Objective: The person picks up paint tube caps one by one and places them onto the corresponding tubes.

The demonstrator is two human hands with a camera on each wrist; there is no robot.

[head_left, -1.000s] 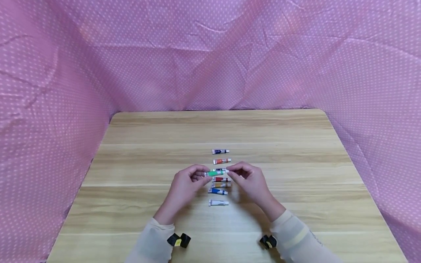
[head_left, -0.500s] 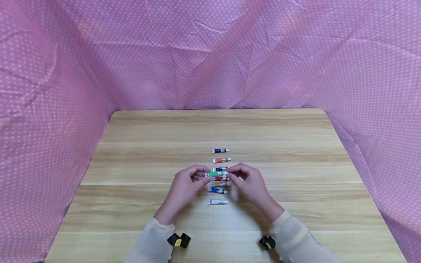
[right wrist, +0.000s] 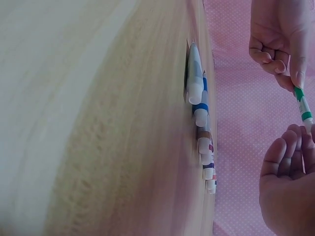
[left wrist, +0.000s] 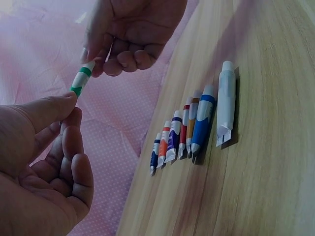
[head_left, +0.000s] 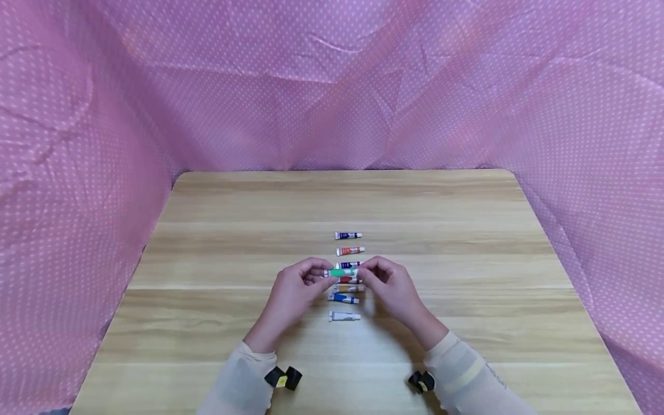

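Observation:
Both hands hold a small green paint tube [head_left: 342,272] level above a row of tubes on the wooden table [head_left: 233,242]. My left hand [head_left: 298,285] pinches its crimped end between thumb and forefinger. My right hand [head_left: 386,282] pinches the white cap end. The left wrist view shows the green tube [left wrist: 81,80] spanning from the left thumb up to the right hand's fingertips [left wrist: 96,61]. In the right wrist view the green tube [right wrist: 302,104] hangs between the two hands.
Several paint tubes lie side by side in a column on the table: dark blue [head_left: 347,235], orange [head_left: 350,251], another dark blue [head_left: 349,264], ochre [head_left: 349,288], blue [head_left: 343,298], white [head_left: 344,316]. Pink dotted cloth [head_left: 104,115] walls three sides.
The right hand has drawn slightly left along the green tube, closing the gap between the hands. The tube stays held above the row.

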